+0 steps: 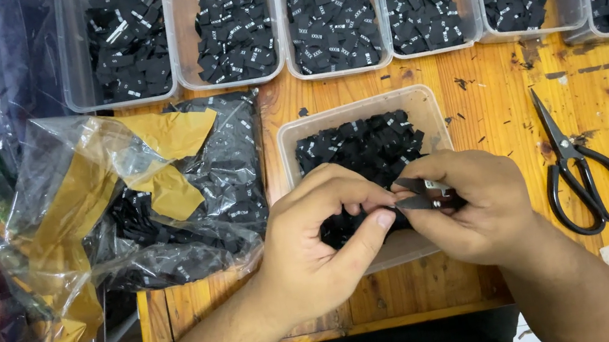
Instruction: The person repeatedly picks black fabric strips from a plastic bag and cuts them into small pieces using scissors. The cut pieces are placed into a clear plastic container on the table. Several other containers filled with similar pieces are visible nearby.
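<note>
Pinching a small black label (415, 202) between left hand (325, 242) and right hand (469, 209), both closed on it, right above the near tub (425, 105) of labels. Risking, likely, a slip into that tub and loss among lookalikes. Crowding in: bag (184, 191) left, scissors (580, 166) right, surface (605, 96) edge close beneath wrists.

Bright, even overhead light, sharp focus, glare on the plastic bag (80, 208).

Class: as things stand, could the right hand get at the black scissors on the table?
Probably yes: the scissors lie uncovered on the wooden table just beside the right hand, though its fingers currently pinch a small black label.
</note>
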